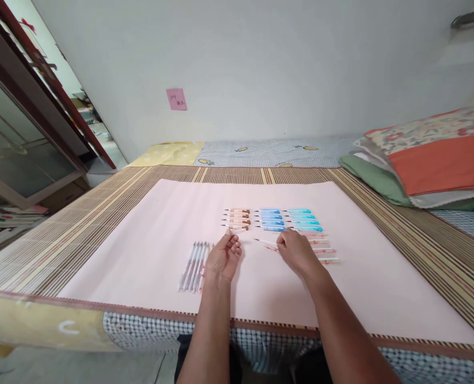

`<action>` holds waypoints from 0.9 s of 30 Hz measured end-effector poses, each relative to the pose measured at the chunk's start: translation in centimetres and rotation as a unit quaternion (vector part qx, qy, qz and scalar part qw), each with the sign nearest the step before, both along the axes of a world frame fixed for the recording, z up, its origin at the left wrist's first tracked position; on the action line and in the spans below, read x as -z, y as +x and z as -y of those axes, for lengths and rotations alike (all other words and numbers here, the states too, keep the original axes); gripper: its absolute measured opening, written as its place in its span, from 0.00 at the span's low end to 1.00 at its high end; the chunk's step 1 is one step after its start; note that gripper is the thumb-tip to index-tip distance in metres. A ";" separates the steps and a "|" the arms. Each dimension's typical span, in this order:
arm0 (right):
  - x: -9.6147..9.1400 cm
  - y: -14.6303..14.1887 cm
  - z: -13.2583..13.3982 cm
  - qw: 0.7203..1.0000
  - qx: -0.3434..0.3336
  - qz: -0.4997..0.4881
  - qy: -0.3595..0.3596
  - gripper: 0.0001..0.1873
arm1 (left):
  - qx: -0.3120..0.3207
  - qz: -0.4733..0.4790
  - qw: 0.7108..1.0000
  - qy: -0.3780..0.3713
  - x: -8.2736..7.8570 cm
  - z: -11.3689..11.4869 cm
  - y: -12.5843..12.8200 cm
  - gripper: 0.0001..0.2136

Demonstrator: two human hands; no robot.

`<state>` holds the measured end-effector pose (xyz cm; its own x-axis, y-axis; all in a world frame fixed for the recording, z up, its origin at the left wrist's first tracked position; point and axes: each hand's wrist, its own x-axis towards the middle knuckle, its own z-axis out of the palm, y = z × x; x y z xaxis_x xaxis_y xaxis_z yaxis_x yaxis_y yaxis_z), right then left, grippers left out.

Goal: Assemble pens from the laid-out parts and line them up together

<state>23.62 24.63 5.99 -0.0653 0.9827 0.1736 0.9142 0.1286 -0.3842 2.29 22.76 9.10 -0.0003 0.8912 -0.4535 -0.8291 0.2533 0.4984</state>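
Observation:
My left hand [224,255] is closed, thumb and fingertips pinching a slim, clear-whitish piece [240,230] that looks like a pen cap. To its right, my right hand [295,248] is closed round a white pen [265,242], whose dark tip points left. Pink pens [328,250] lie partly behind and beside that hand. Beyond the hands are short columns of brown pens [239,215], blue pens [269,217] and teal pens [304,217], tips to the left. Several clear pens [191,269] lie side by side left of my left hand, partly covered by it.
A pale pink sheet [133,256] covers much of a striped mat [88,213] on a bed. Folded bedding and an orange pillow [441,165] are at the right. Behind rises a white wall with a pink note [176,99]. A cabinet [16,133] stands at the left.

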 end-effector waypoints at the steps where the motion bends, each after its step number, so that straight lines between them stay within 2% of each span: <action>1: 0.0 0.0 0.0 1.000 0.002 0.003 0.001 0.12 | 0.000 -0.005 1.000 0.001 0.0 0.0 0.0 0.08; 4: -0.3 -0.2 0.0 1.000 -0.008 0.005 -0.008 0.09 | -0.009 -0.019 1.000 -0.002 0.1 -0.1 0.0 0.08; 10: -0.7 -0.6 0.1 1.000 -0.008 0.024 -0.017 0.12 | -0.017 -0.024 1.000 -0.009 0.1 -0.1 -0.1 0.08; 12: -0.6 -0.6 0.1 1.000 -0.008 -0.015 -0.011 0.10 | -0.015 -0.025 1.000 -0.004 0.2 -0.1 -0.1 0.07; 14: -0.5 -0.6 0.1 0.994 -0.009 -0.112 -0.002 0.06 | -0.016 -0.028 0.999 -0.002 0.2 -0.1 -0.1 0.07; 15: -0.5 -0.6 0.1 0.984 -0.011 -0.179 0.001 0.04 | -0.017 -0.031 0.999 -0.001 0.2 -0.1 -0.1 0.07; 17: -0.7 -0.8 0.1 0.946 -0.020 -0.322 -0.001 0.02 | -0.018 -0.036 0.999 0.002 0.3 -0.1 -0.1 0.07; 21: -1.8 -1.2 0.1 0.844 -0.024 -0.535 0.010 0.10 | -0.028 -0.057 0.998 0.005 0.4 -0.2 0.0 0.04; 24: -2.4 -1.3 0.2 0.785 -0.020 -0.619 0.019 0.13 | -0.040 -0.074 0.996 0.002 0.3 -0.1 0.0 0.03; 27: -2.5 -1.5 0.2 0.762 -0.008 -0.646 0.034 0.15 | -0.045 -0.075 0.996 0.000 0.2 0.0 0.1 0.04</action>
<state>22.16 24.45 8.49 0.1911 0.9695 0.1537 -0.2239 0.1955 -0.9548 2.38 22.80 8.90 -0.1482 0.8844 -0.4425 -0.7647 0.1813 0.6184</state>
